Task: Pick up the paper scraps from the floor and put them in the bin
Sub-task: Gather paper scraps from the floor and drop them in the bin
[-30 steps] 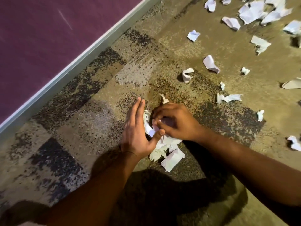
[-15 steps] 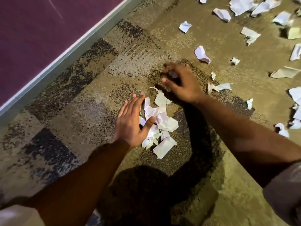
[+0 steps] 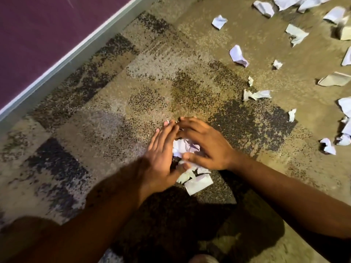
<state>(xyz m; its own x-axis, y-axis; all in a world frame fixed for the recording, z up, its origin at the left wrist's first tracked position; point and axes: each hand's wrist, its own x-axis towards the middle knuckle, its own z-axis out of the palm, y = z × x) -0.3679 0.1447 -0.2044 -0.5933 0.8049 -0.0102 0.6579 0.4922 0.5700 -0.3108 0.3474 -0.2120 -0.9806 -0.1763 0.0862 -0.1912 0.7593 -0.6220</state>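
The left hand (image 3: 161, 156) and the right hand (image 3: 207, 147) are on both sides of a small pile of paper scraps (image 3: 190, 164) on the carpet floor (image 3: 114, 111). The fingers of both hands are straight and close together, pressing against the pile. Many loose scraps (image 3: 237, 56) lie well apart, to the upper right.

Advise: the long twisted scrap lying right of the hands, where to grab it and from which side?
Pinch the twisted scrap at its narrow crumpled waist, coming straight down from above. It lies flat on the carpet, apart from other scraps, with both ends flaring, so the bunched middle likely gives the fingers the firmest fold.
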